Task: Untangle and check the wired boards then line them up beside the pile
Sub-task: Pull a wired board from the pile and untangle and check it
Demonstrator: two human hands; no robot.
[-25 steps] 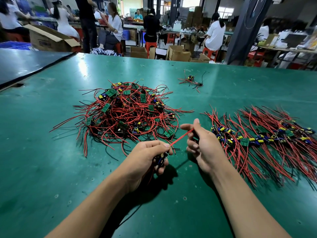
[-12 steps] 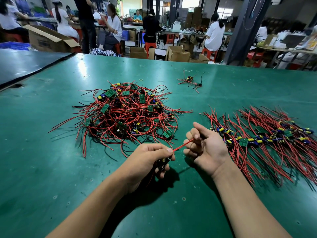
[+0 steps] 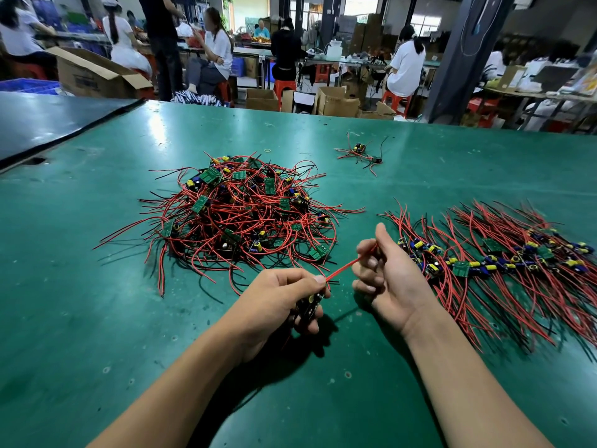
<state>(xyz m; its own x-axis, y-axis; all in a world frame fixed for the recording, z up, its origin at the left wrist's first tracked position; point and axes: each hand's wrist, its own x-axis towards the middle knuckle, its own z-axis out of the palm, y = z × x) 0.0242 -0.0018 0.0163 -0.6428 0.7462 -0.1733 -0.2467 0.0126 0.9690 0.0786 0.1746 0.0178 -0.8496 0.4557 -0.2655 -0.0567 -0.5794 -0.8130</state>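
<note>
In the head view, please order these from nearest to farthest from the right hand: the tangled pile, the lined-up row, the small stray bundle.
1. lined-up row, just right of the right hand.
2. tangled pile, ahead and to its left.
3. stray bundle, far back, beyond the pile.

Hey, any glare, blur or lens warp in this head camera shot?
Head view: overhead light glares off the green table at far left; the lined-up boards smear toward the right edge; the table's far edge bows, a wide-angle warp; the left hand and right hand look sharp.
</note>
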